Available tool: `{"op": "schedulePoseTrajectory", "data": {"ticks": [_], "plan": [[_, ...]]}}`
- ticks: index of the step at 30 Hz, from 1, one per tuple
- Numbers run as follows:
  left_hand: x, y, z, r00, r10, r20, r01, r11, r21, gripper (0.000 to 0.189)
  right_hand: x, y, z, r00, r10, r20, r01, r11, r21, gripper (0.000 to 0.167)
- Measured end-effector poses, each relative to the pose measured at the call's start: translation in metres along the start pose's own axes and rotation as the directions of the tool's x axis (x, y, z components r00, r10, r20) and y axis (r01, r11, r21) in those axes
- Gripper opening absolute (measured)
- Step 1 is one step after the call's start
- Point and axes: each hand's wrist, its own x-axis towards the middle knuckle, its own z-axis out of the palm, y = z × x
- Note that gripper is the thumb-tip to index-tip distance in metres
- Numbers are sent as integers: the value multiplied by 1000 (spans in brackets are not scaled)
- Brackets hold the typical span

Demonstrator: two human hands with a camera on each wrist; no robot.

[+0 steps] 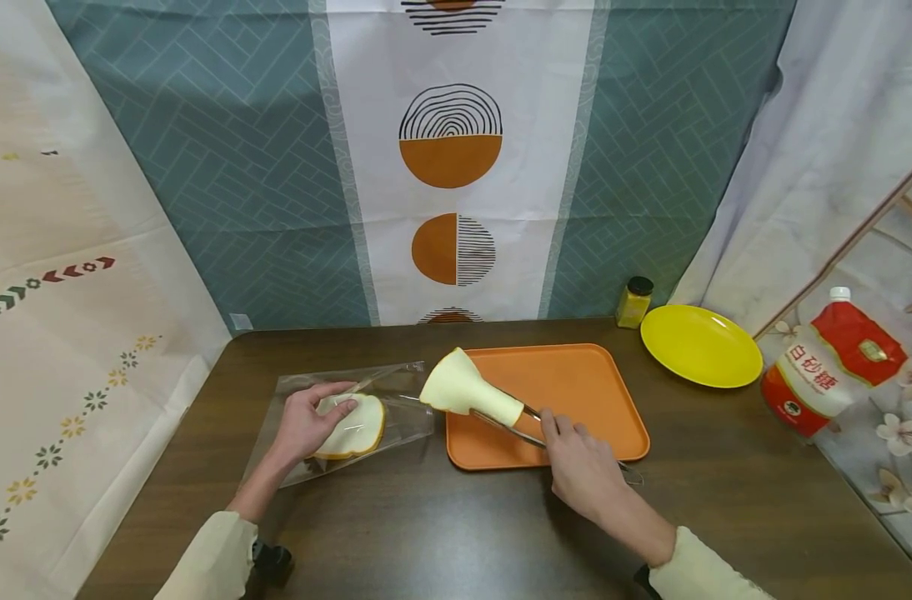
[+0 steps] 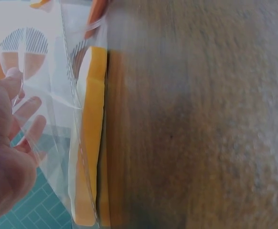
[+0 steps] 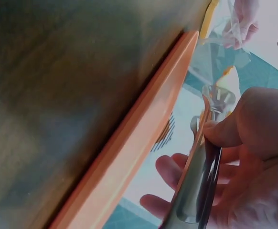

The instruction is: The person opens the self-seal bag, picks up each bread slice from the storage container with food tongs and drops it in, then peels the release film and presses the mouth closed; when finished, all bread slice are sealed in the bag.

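Observation:
On the left of the table, a clear plastic bag [image 1: 407,417] lies with a slice of bread [image 1: 362,432] inside. My left hand [image 1: 311,421] pinches the film at the bag's upper side, and in the left wrist view that film rises over the slice's yellow-brown crust [image 2: 93,124]. My right hand [image 1: 585,467] grips metal tongs [image 3: 196,186]. The tongs hold another slice of bread [image 1: 456,387], folded and pinched at its near end and fanned out at its far end. This slice hangs between the bag and the orange tray [image 1: 568,383], over the tray's left edge.
Behind the tray's right corner stands a small yellow bottle with a black lid [image 1: 633,303]. A yellow plate [image 1: 699,346] lies to its right, and a red and white sugar pouch [image 1: 831,367] stands farther right. Patterned cloths surround the dark wooden table [image 1: 441,533].

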Motion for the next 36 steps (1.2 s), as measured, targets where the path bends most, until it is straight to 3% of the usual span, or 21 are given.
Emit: {"op": "schedulePoseTrajectory", "data": {"ticks": [12, 23, 29, 36], "plan": [[-1, -1, -1, 1000, 14, -17, -14, 1000, -7, 28, 17, 6, -4, 997, -79, 18, 79, 997, -24, 50], [-2, 3, -4, 1000, 16, -18, -16, 1000, -15, 28, 32, 7, -5, 989, -145, 23, 145, 989, -10, 33], [-3, 4, -3, 1000, 9, -21, -9, 1000, -14, 28, 39, 3, -9, 983, -179, 48, 181, 983, -32, 36], [-3, 4, -3, 998, 46, -37, -46, 999, -25, 29, 45, -2, -14, 972, -232, 48, 235, 968, -85, 38]]}}
